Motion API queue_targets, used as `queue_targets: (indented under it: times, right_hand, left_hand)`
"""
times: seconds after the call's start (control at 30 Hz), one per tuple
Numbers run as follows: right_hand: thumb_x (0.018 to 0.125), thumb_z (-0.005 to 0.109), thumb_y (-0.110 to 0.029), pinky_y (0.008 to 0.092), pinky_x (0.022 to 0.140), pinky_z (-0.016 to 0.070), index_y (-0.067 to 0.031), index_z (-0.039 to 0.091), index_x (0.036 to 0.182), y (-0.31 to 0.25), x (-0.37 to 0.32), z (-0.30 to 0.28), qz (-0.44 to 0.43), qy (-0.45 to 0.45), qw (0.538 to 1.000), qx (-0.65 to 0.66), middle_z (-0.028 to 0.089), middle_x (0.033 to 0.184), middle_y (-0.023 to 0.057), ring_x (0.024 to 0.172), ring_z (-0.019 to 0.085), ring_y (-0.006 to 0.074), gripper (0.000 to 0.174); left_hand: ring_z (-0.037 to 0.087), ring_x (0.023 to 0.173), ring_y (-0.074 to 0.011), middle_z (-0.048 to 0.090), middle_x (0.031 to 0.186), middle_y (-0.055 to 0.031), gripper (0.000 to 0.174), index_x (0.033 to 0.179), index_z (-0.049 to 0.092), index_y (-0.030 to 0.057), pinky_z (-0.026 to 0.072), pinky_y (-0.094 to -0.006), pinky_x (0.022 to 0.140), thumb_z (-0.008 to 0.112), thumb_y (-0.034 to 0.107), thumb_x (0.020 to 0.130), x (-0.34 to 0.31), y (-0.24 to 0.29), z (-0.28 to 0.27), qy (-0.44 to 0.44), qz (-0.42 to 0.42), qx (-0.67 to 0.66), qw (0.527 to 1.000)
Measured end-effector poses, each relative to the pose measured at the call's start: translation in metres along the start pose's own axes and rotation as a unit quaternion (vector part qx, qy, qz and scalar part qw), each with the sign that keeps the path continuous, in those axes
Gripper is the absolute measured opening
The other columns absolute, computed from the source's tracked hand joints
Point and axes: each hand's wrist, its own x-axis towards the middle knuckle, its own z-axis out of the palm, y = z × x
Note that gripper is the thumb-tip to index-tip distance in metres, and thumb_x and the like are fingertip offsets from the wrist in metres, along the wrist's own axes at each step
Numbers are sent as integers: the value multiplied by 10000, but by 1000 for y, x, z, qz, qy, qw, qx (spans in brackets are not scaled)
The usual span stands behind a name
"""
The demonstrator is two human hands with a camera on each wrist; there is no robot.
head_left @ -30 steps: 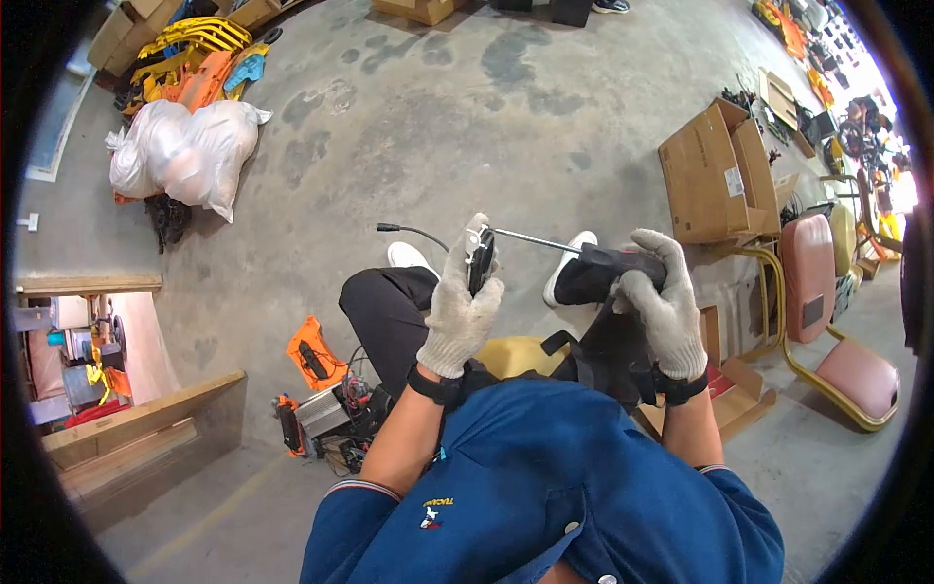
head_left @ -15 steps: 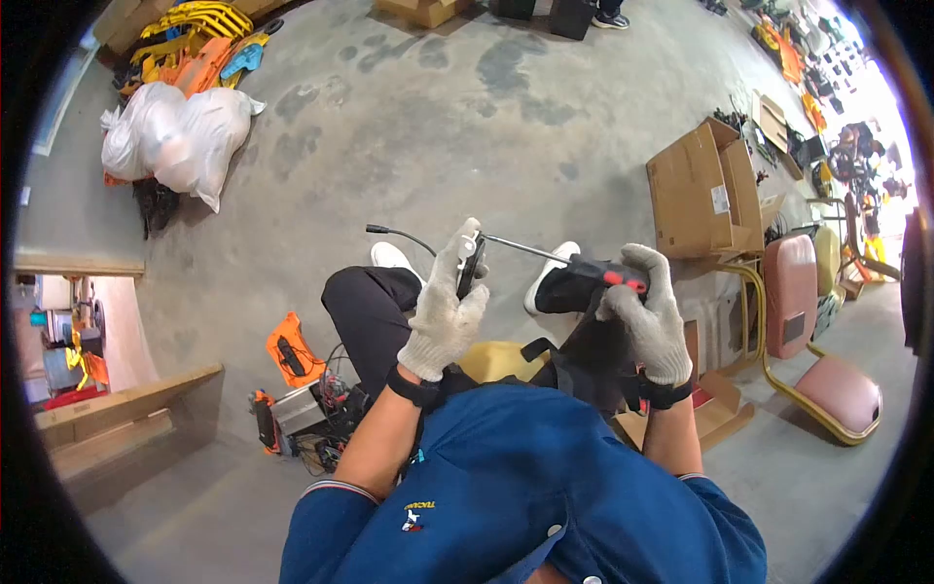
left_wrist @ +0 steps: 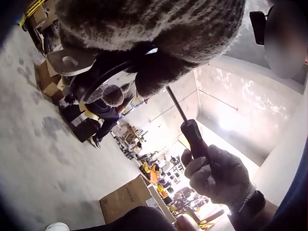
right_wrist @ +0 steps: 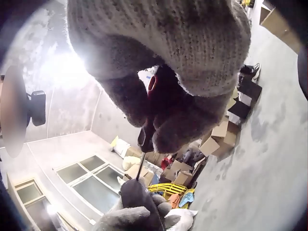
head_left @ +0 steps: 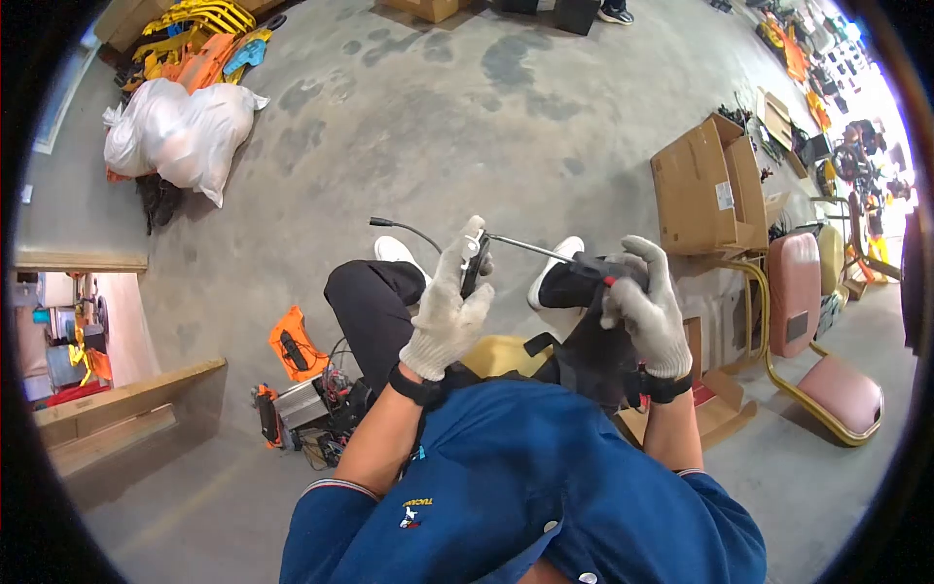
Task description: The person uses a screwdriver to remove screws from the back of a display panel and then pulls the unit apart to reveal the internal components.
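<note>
My gloved left hand (head_left: 450, 310) grips a small black part (head_left: 474, 265) with a silvery-white piece on it; a black cable (head_left: 409, 230) with a plug extends from it to the left. In my gloved right hand (head_left: 652, 310) is the black and red handle of a screwdriver (head_left: 525, 246), whose metal shaft points left, its tip at the part. The right wrist view shows fingers pinched around the handle (right_wrist: 148, 130) and the shaft meeting the dark part (right_wrist: 139, 199). Fingers hide much of the part.
A cardboard box (head_left: 696, 190) and a pink-padded chair (head_left: 795, 292) stand at right. Orange and metal parts (head_left: 300, 399) lie on the floor by the left knee. White bags (head_left: 185, 136) sit at upper left, a wooden ledge (head_left: 126, 399) at lower left.
Both hands and the surroundings have shifted slightly left in the head view. The right fingers have changed their hold on the screwdriver handle, and its red markings show differently.
</note>
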Motion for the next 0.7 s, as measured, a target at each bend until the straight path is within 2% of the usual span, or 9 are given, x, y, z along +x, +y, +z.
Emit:
queue_targets:
  times: [0.07,0.17,0.27,0.4,0.5,0.57,0.63,0.67,0.7]
  right_hand:
    - [934,696,-102,315,730,579,-16,473,1487,16,1,-5,-67,-5,997,-37,628,1208,135,757,647,156,602]
    - [926,697,-97,311,750,585,-2,456,1502,11,1,-6,-39,-4,999,-19,624,1245,143,794,657,159,632]
    - [919,690,-74,314,769,591,-4,444,1506,4,1,-11,66,-27,997,0,619,1248,146,820,668,164,640]
    - [959,659,-112,308,719,586,21,455,1493,13,0,-4,-46,-7,999,-22,620,1229,152,782,656,140,587]
    - [958,675,-128,298,723,578,33,466,1482,2,2,-5,-10,13,1000,-25,623,1207,142,783,653,132,586]
    - [956,699,-155,292,722,572,41,473,1465,-5,4,-10,89,-13,996,-3,624,1174,117,793,662,127,590]
    - [989,726,-217,289,700,566,45,475,1464,20,8,-11,-31,-10,998,-50,623,1145,108,813,671,129,597]
    - [1005,725,-232,292,694,568,49,470,1469,22,10,-14,-104,-10,988,-114,623,1146,113,818,672,131,599]
    - [1008,731,-236,296,702,573,47,466,1473,18,7,-16,-101,-15,988,-115,625,1158,123,819,673,134,605]
  left_hand:
    - [608,1133,-151,596,1255,-71,820,1690,350,80,510,-313,1047,578,-109,925,0,3,-1,1,-1,5,1000]
    - [619,1141,-157,599,1265,-81,804,1676,372,56,530,-315,1024,572,-129,921,0,4,-3,1,18,33,999]
    - [627,1154,-171,604,1273,-96,806,1673,375,56,530,-322,1032,575,-128,915,2,5,0,-4,29,58,998]
    - [641,1161,-188,614,1342,-117,803,1667,387,58,529,-334,1044,583,-123,909,2,0,1,2,47,51,998]
    - [644,1161,-184,630,1365,-135,787,1657,394,33,523,-332,1054,600,-104,909,0,9,-2,-9,27,89,996]
    - [629,1170,-187,628,1307,-106,793,1669,359,31,501,-332,1070,605,-74,923,-1,5,-7,-13,16,102,995]
    - [622,1114,-186,618,1230,-70,779,1671,323,0,499,-327,1039,607,-31,946,3,20,2,-1,-10,137,991]
    - [605,1033,-165,595,1184,-59,784,1664,322,-17,523,-304,934,609,-41,935,5,9,2,10,49,132,990]
    - [611,1095,-156,623,1262,-64,758,1660,367,-3,514,-310,1012,593,-57,938,4,7,3,16,-33,53,998]
